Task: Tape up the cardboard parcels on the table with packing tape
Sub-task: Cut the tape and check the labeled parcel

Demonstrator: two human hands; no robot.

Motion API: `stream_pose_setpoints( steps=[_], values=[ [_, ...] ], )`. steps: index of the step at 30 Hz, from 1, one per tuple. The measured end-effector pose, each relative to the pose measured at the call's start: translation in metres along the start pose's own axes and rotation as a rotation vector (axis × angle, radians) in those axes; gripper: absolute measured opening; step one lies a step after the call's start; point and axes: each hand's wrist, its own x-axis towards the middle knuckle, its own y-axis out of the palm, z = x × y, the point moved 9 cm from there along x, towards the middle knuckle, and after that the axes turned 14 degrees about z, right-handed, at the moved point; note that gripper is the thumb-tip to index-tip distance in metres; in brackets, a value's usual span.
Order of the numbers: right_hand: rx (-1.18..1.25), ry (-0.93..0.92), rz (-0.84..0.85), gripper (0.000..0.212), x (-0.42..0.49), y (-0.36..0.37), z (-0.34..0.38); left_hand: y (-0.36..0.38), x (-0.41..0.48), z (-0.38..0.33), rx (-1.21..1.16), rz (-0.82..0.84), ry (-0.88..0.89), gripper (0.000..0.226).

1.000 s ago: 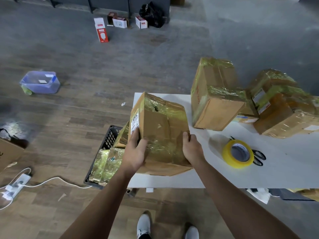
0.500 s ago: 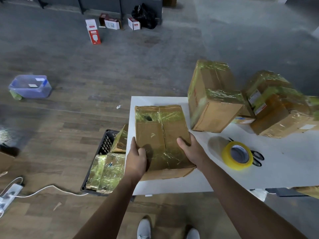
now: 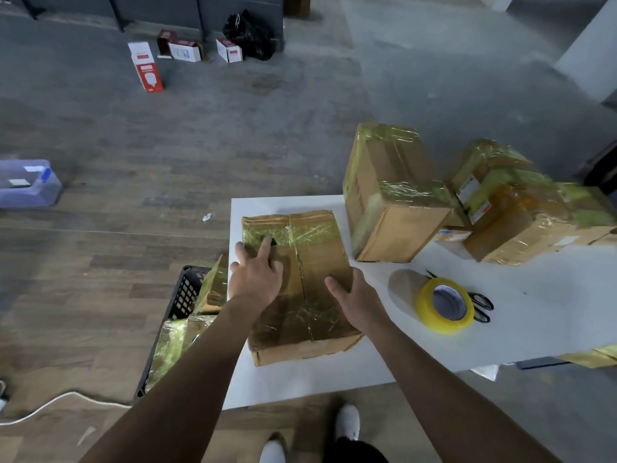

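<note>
parcel (image 3: 314, 262) lies flat at the table's (image 3: 534, 345) left end, left hand (image 3: 255, 279) spread on top, right hand (image 3: 354, 299) holding its right edge; likely checking it; next calls for the tape roll (image 3: 445, 305) nearby

white table (image 3: 534, 332) with taped cardboard parcels (image 3: 394, 198), yellow tape roll (image 3: 429, 314), black scissors (image 3: 481, 304)

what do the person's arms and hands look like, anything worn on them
The left arm and right arm are bare as far up as the view shows, with no sleeves or cuffs. The left hand and right hand wear no gloves, and no watch, bracelet, ring or marking shows on either.
</note>
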Motion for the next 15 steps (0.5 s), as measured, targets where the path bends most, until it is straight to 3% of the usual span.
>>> stream_pose_setpoints(
  steps=[6, 15],
  values=[
    [0.043, -0.07, -0.082, 0.066, 0.03, -0.02, 0.022, -0.01, 0.014, -0.003, -0.16, -0.11, 0.01, 0.062],
    [-0.002, -0.211, -0.142, 0.071, 0.085, -0.041, 0.062, -0.023, 0.045, -0.017, -0.027, -0.135, -0.083, 0.067]
  ],
)
